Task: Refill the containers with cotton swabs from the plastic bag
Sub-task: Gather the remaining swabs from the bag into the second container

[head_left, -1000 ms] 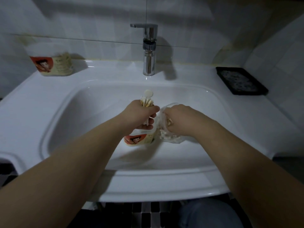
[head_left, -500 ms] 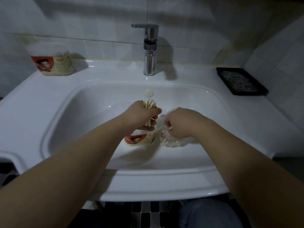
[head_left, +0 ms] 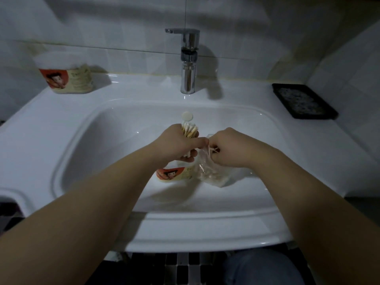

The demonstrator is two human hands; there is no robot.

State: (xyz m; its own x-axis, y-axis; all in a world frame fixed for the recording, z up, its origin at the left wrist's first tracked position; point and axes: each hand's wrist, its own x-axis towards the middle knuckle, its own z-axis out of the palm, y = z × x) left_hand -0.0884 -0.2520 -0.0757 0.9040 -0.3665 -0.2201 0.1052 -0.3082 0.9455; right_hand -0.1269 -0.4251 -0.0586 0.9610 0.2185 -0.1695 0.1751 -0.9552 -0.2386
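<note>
Head view, Q: which hand is nearer the container point(head_left: 174, 175)?
A: Left hand point(head_left: 181, 145), fingers clamped on upright cotton swabs point(head_left: 189, 130) just above it; right hand point(head_left: 230, 147) pinches more in the plastic bag point(head_left: 207, 171)

The white sink's point(head_left: 61, 124) ledge bears a labelled container point(head_left: 67, 79) back left, a chrome tap point(head_left: 188, 75) centre, a black tray point(head_left: 304, 101) right — in its basin, a second container point(head_left: 174, 174) just beside a plastic bag point(head_left: 213, 173).

- Left hand point(head_left: 181, 144) grips a bundle of cotton swabs point(head_left: 189, 130) above a container point(head_left: 174, 174) in the sink point(head_left: 98, 145).
- Right hand point(head_left: 228, 147) pinches a few swabs point(head_left: 213, 149) at the plastic bag point(head_left: 211, 174)'s mouth.
- Second container point(head_left: 65, 77), tap point(head_left: 188, 64) and black tray point(head_left: 304, 100) sit on the ledge.
</note>
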